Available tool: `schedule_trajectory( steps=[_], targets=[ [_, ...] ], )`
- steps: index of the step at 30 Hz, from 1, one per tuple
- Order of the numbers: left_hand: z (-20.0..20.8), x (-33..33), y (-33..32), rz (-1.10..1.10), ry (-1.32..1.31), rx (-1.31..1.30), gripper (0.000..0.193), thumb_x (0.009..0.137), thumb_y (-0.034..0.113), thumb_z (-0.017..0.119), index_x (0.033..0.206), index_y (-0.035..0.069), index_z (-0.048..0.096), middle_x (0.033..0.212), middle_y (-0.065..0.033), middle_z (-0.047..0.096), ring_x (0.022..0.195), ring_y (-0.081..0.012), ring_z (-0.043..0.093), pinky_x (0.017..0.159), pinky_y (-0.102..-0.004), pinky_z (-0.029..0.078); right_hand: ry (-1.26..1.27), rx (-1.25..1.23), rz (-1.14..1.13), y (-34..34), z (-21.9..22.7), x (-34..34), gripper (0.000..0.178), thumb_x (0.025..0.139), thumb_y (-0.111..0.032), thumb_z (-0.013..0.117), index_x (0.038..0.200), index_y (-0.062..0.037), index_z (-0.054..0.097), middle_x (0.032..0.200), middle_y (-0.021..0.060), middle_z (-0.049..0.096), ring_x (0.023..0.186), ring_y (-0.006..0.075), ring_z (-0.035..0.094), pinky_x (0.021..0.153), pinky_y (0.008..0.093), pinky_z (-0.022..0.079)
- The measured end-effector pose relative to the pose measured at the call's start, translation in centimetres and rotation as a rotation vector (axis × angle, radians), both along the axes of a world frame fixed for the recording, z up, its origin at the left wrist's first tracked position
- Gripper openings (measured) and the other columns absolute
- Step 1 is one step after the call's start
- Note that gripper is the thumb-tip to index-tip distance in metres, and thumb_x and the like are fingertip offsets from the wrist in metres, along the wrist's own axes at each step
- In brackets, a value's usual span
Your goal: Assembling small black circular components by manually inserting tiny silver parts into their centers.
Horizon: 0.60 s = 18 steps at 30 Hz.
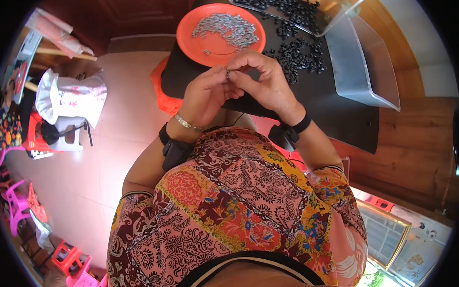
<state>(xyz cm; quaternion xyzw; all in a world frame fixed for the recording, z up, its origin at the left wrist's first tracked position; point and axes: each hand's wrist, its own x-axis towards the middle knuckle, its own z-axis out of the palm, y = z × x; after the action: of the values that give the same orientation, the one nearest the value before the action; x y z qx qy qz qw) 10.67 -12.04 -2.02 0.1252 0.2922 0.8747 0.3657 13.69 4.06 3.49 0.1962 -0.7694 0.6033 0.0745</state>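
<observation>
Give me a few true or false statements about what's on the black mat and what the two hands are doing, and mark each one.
1. The round orange plate holds small silver metal parts. True.
2. The small black rubber rings lie on the wooden floor. False: they lie on the black mat and in the clear plastic tray.
3. Left hand and right hand meet at the fingertips over a tiny part. True.
4. The right hand rests flat on the plate. False: it is raised, near the plate.

plastic, metal, rubber-like rings
glossy orange plastic plate (pixel 195 43) holds shiny metal bits (pixel 225 28); at 3 o'clock, matt black rings (pixel 297 55) and a clear plastic tray (pixel 368 68).
</observation>
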Motion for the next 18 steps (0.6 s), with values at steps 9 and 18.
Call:
schedule_trajectory(
  steps=[9, 18],
  targets=[
    [-0.3, -0.3, -0.2, -0.046, 0.015, -0.039, 0.029, 0.095, 0.023, 0.046, 0.113, 0.001, 0.054, 0.101, -0.0083, 0.062, 0.089, -0.0198, 0.060, 0.083, -0.0341, 0.047, -0.077, -0.055, -0.100, 0.7, -0.7, 0.4, 0.007, 0.086, 0.001, 0.062, 0.093, -0.0008, 0.060, 0.083, 0.0010, 0.061, 0.074, 0.0072, 0.059, 0.070, 0.0229, 0.049],
    [0.5, -0.5, 0.9, -0.040, -0.009, -0.052, 0.030, 0.095, 0.024, 0.046, 0.112, 0.001, 0.054, 0.101, -0.0090, 0.062, 0.089, -0.0201, 0.059, 0.083, -0.0344, 0.047, 0.078, 0.038, -0.200, 1.0, -0.7, 0.8, 0.009, 0.083, 0.002, 0.065, 0.091, -0.0009, 0.061, 0.085, 0.0030, 0.063, 0.076, 0.0097, 0.063, 0.069, 0.0244, 0.051]
  ],
)
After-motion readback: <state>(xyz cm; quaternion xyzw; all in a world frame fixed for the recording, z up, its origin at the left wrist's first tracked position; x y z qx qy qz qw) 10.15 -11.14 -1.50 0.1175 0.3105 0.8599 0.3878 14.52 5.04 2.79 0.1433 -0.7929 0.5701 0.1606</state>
